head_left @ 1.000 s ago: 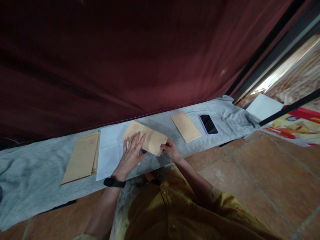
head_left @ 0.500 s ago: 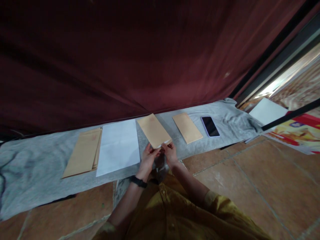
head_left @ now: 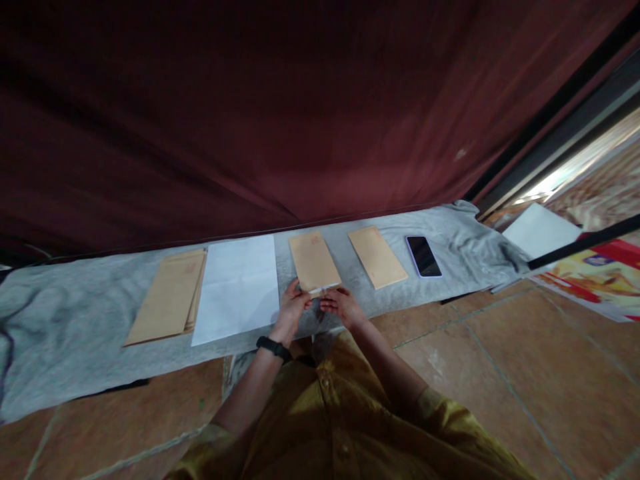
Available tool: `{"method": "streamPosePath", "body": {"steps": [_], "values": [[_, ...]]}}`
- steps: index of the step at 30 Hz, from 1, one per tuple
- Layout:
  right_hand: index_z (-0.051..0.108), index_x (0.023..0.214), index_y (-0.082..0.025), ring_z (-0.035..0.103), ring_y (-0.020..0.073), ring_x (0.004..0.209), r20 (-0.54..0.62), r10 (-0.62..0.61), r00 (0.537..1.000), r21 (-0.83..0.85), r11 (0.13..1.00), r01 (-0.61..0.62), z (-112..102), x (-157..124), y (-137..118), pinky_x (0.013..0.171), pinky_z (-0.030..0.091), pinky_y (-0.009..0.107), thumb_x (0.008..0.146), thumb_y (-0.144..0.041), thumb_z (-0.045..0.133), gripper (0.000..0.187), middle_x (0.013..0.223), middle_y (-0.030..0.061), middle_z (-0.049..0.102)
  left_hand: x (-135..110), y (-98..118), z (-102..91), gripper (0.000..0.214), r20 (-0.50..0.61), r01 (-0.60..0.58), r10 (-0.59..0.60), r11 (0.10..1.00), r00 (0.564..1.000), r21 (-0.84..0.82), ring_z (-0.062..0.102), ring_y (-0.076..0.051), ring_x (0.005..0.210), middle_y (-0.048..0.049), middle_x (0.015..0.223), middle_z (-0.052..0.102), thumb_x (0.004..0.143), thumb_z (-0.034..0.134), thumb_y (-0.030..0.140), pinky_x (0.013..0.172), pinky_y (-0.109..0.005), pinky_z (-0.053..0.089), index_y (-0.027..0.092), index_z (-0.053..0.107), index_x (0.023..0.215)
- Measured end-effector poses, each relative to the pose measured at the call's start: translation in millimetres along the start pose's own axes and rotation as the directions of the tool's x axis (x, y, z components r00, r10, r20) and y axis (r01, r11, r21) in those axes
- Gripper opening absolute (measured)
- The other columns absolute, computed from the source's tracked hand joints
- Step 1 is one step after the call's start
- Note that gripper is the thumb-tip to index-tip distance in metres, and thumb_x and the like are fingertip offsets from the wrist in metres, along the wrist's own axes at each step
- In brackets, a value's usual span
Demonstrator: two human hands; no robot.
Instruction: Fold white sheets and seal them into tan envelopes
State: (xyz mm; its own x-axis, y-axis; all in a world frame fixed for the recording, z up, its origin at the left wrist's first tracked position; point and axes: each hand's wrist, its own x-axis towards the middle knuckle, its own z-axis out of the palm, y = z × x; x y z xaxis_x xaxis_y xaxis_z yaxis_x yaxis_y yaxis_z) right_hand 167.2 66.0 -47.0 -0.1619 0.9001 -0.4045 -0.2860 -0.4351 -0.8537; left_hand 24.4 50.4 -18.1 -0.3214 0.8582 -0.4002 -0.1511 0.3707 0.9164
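Observation:
A brown paper envelope (head_left: 314, 259) lies in front of me on the grey cloth, its near end between my hands. A white strip of paper shows at that end, beside the flap. My left hand (head_left: 293, 305) is closed on the near left corner, thumb on top. The fingers of my right hand (head_left: 343, 305) are pressed together along the near right edge, holding the flap end. To the right lies a second brown envelope (head_left: 377, 257). On the left are white paper sheets (head_left: 237, 287) and, farther over, a stack of brown envelopes (head_left: 163, 297).
A phone (head_left: 423, 256) lies to the right on the grey cloth (head_left: 65, 320), which covers a long narrow surface. Behind it hangs a dark red curtain (head_left: 300, 120). A dark metal bar (head_left: 585, 241) and a printed carton (head_left: 600, 277) are at the right, above the tiled floor (head_left: 480, 373).
The envelope has turned to lie straighter, its far end shifting right. My right hand has gone from a pinch at its mouth to straighter fingers along the near edge. The view has shifted slightly.

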Motion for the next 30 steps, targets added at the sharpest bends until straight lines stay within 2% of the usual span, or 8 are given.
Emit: {"method": "streamPosePath", "body": {"steps": [3,6,8,10,11,13,21,30], "values": [[0.060,0.082,-0.020,0.063,0.0179,0.058,-0.022,0.003,1.000,-0.159,0.987,-0.006,-14.8,-5.2,-3.1,0.059,0.058,0.035,0.082,-0.042,0.064,0.022,0.071,0.0040,0.069,1.4,-0.7,-2.2,0.067,-0.006,0.015,-0.015,1.000,1.000,0.005,0.051,-0.008,0.046,0.0068,0.064,0.062,0.062,0.072,0.014,0.047,-0.019,0.037,0.014,0.056,0.127],[0.062,0.090,-0.021,0.065,0.0207,0.079,-0.076,-0.132,0.988,-0.349,0.932,0.098,-27.2,-10.9,-10.4,0.079,0.058,0.038,0.086,-0.031,0.059,0.011,0.088,0.0057,0.069,2.8,-0.6,-4.4,0.064,-0.017,0.029,-0.029,1.000,0.999,0.009,0.049,-0.007,0.045,0.0077,0.064,0.060,0.063,0.070,0.011,0.046,-0.018,0.037,0.015,0.055,0.126],[0.064,0.102,-0.020,0.061,0.0229,0.102,-0.030,-0.352,0.936,-0.627,0.735,0.257,-31.4,-12.9,-16.6,0.095,0.052,0.040,0.088,-0.025,0.056,0.016,0.106,0.0089,0.066,3.6,-0.1,-5.4,0.062,-0.022,0.036,-0.036,0.999,0.999,0.012,0.049,-0.006,0.044,0.0080,0.063,0.060,0.063,0.071,0.010,0.045,-0.018,0.036,0.016,0.057,0.123],[0.063,0.116,-0.020,0.055,0.0245,0.116,0.144,-0.514,0.846,-0.847,0.377,0.374,-32.1,-11.9,-22.2,0.103,0.046,0.041,0.091,-0.022,0.053,0.026,0.121,0.0115,0.062,4.2,0.4,-6.2,0.059,-0.021,0.045,-0.044,0.999,0.999,0.019,0.049,-0.006,0.044,0.0080,0.063,0.059,0.063,0.073,0.011,0.044,-0.017,0.035,0.016,0.058,0.120],[0.062,0.121,-0.020,0.054,0.0250,0.119,0.240,-0.530,0.813,-0.888,0.218,0.405,-31.5,-10.4,-24.4,0.104,0.044,0.042,0.093,-0.021,0.052,0.030,0.125,0.0121,0.060,4.5,0.7,-6.5,0.059,-0.019,0.049,-0.048,0.999,0.999,0.023,0.049,-0.006,0.043,0.0080,0.062,0.058,0.063,0.073,0.011,0.044,-0.017,0.035,0.016,0.059,0.119],[0.061,0.126,-0.020,0.052,0.0252,0.122,0.359,-0.487,0.796,-0.895,0.062,0.442,-29.6,-5.9,-27.7,0.106,0.042,0.041,0.095,-0.021,0.053,0.032,0.132,0.0122,0.058,5.0,0.8,-6.9,0.059,-0.017,0.055,-0.055,0.998,0.998,0.035,0.049,-0.006,0.043,0.0080,0.062,0.058,0.063,0.074,0.011,0.044,-0.017,0.035,0.016,0.058,0.120],[0.052,0.141,-0.021,0.050,0.0231,0.129,0.567,-0.247,0.786,-0.823,-0.121,0.555,-28.5,3.0,-36.2,0.107,0.038,0.037,0.103,-0.025,0.045,0.039,0.142,0.0101,0.056,7.8,-5.1,-8.5,0.061,-0.041,0.050,-0.046,0.995,0.998,0.090,0.046,-0.006,0.040,0.0088,0.060,0.058,0.066,0.067,0.008,0.042,-0.017,0.034,0.016,0.055,0.125],[0.051,0.143,-0.022,0.054,0.0227,0.127,0.582,-0.169,0.795,-0.810,-0.206,0.549,-27.0,9.6,-41.8,0.107,0.039,0.036,0.105,-0.027,0.041,0.040,0.143,0.0097,0.057,7.0,-8.8,-11.1,0.061,-0.039,0.010,-0.003,0.982,0.999,0.188,0.050,-0.008,0.042,0.0068,0.065,0.062,0.070,0.066,0.013,0.045,-0.019,0.040,0.017,0.051,0.130]]}}
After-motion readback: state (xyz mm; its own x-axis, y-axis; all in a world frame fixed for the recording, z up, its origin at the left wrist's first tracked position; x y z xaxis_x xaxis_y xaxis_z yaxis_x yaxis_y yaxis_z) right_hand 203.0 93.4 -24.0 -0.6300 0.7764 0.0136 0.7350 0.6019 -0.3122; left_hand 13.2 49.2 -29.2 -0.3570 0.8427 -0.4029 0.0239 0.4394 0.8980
